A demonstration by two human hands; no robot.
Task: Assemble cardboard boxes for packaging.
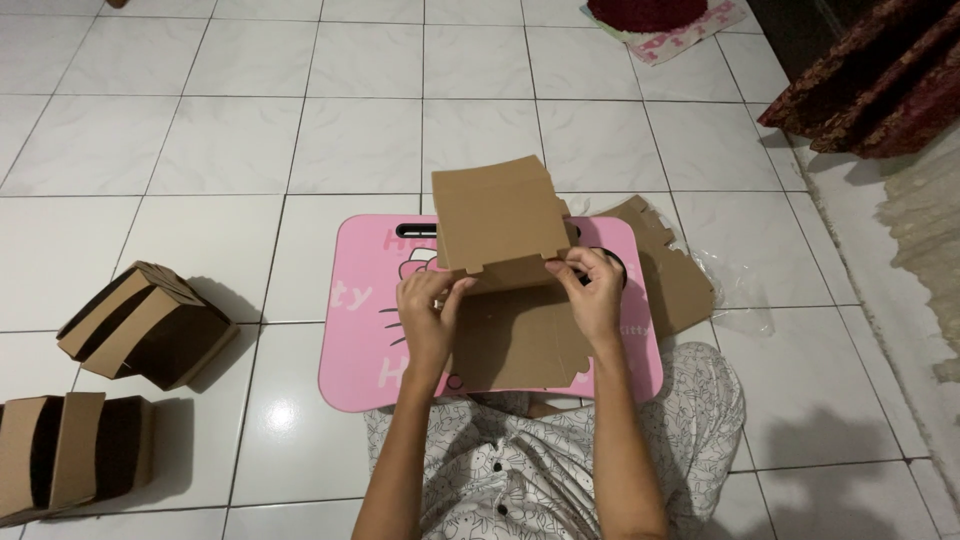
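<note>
White tiled floor fills the view. On it, a pink lap desk sits before the person's knees. A brown cardboard sheet lies on the desk, its far panel folded upright. Flat cardboard blanks rest at the desk's right edge (partly under it, cannot tell). Two stacks of folded boxes sit well apart on the left. Left hand pinches the fold line, thumb over fingers; right hand pinches the same fold, fingers curled together.

pink lap desk: middle hidden by cardboard | red mat: cut off at top edge
</note>
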